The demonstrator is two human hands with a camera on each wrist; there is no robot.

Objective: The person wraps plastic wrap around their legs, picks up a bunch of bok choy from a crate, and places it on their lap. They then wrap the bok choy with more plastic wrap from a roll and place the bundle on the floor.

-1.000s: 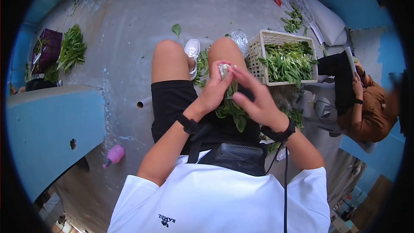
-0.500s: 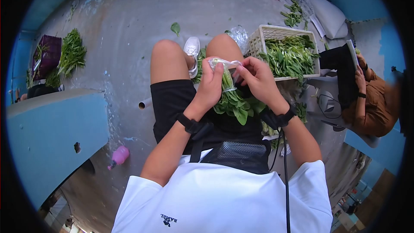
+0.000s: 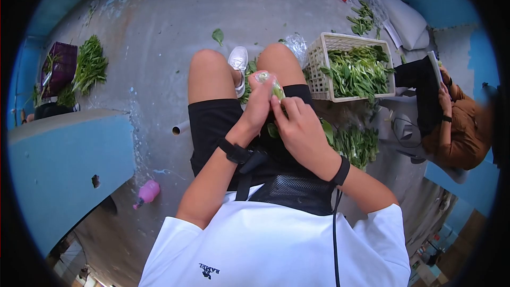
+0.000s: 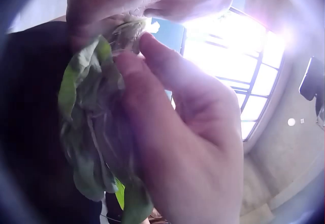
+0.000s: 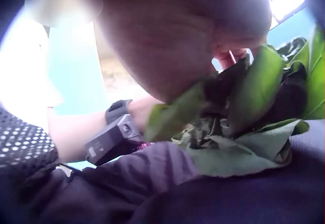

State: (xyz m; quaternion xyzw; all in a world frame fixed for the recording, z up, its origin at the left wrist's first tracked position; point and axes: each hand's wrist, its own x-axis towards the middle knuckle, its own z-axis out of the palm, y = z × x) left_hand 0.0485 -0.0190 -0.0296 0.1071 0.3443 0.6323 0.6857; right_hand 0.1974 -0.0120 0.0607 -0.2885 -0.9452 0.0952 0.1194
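Note:
Over the lap, my left hand (image 3: 257,103) grips a bunch of leafy greens by its stem end. Clear plastic film (image 3: 263,77) covers the stems at the top of that hand. My right hand (image 3: 305,130) is close against it, thumb and forefinger pinching at the wrapped stems (image 3: 278,91). In the left wrist view the leaves (image 4: 94,127) hang down beside the right hand's fingers (image 4: 157,56). From the right wrist, broad green leaves (image 5: 259,81) spread under the hand, close over the dark shorts (image 5: 152,188).
A white plastic crate (image 3: 317,69) of greens stands right of the knees, with more greens (image 3: 358,146) piled nearer. Crumpled clear plastic (image 3: 295,47) lies beside it. A seated person (image 3: 459,122) is at far right. A pink bottle (image 3: 147,191) and purple crate (image 3: 61,69) are left.
The right hand has come down from the bag's open edge to the stems, closing in beside the left hand. The plastic, earlier stretched between both hands, now sits gathered around the stem end.

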